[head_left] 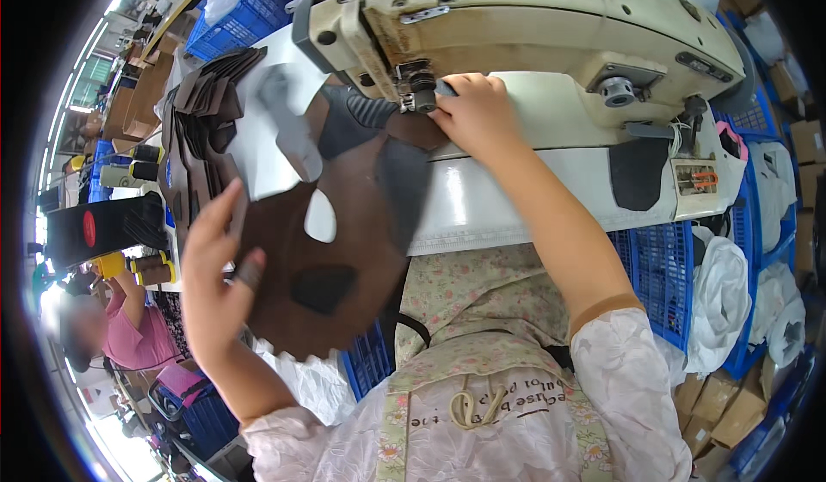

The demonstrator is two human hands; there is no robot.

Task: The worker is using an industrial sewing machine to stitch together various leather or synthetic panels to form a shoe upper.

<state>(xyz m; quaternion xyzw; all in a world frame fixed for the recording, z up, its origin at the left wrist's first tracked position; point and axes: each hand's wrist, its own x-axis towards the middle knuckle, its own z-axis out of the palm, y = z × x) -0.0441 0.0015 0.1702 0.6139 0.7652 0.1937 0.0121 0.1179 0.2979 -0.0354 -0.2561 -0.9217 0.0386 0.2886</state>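
A large brown leather piece (pixel 353 211) with dark patches and cut-outs hangs over the table's front edge, its upper end beneath the needle area of a cream sewing machine (pixel 516 35). My right hand (pixel 477 116) is closed at that upper end, right of the presser foot (pixel 420 95), thumb and fingers pinching its edge. Their tips are partly hidden. At the piece's left border is my left hand (pixel 215 271), slightly blurred, with fingers stretched and thumb apart. Something dark covers its thumb tip.
Brown strips and folded leather pieces (pixel 202 112) are stacked at the left. A dark leather scrap (pixel 638 175) lies on the white table (pixel 465 194) at the right. Blue crates (pixel 658 267) and white bags flank the table. Another person (pixel 142 331) works at far left, beside thread cones.
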